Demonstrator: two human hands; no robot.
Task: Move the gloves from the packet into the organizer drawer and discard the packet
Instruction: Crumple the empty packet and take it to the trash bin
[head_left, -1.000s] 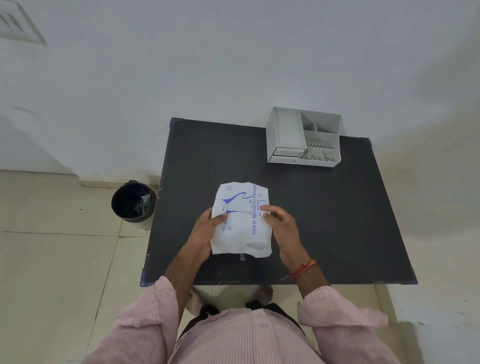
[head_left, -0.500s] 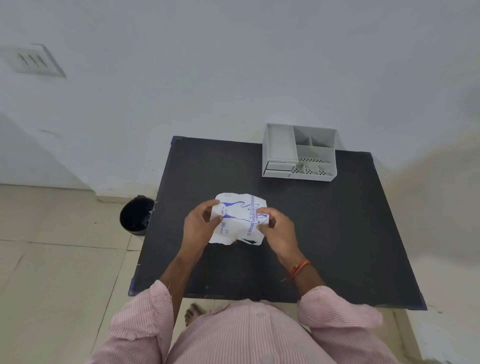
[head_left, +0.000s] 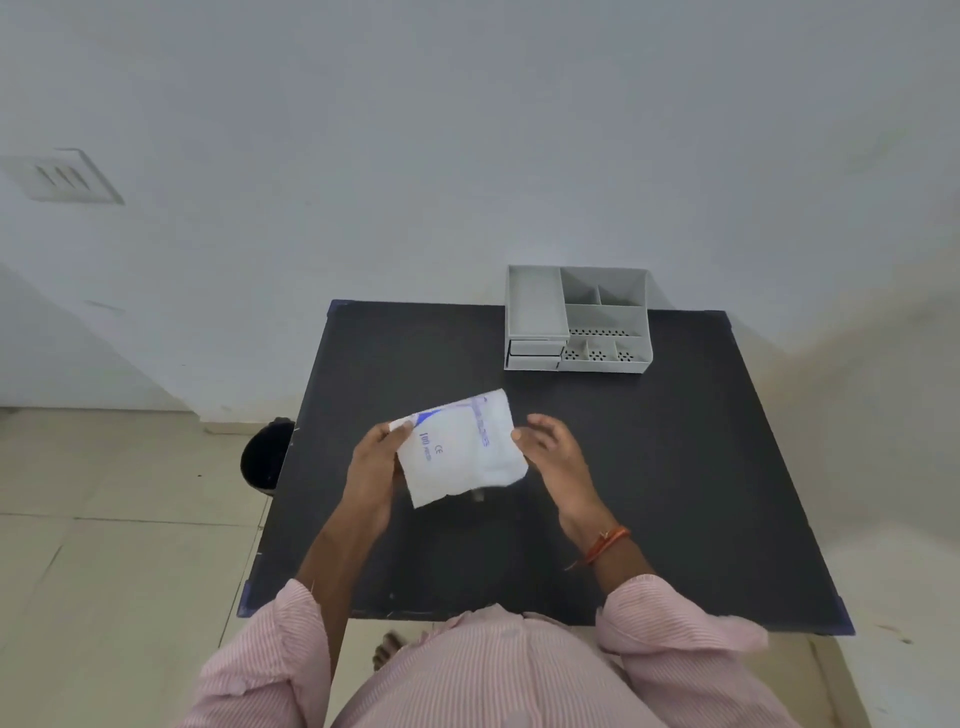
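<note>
Packet: we judge it light, limp, crinkly.
Left hand: we pinch its far-left corner.
Right hand: fingers spread, empty, touching the right edge.
Grip: we'd take opposite edges.

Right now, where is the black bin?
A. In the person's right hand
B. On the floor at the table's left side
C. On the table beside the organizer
B: the bin stands on the floor tiles, partly hidden by the left edge of the table.
</note>
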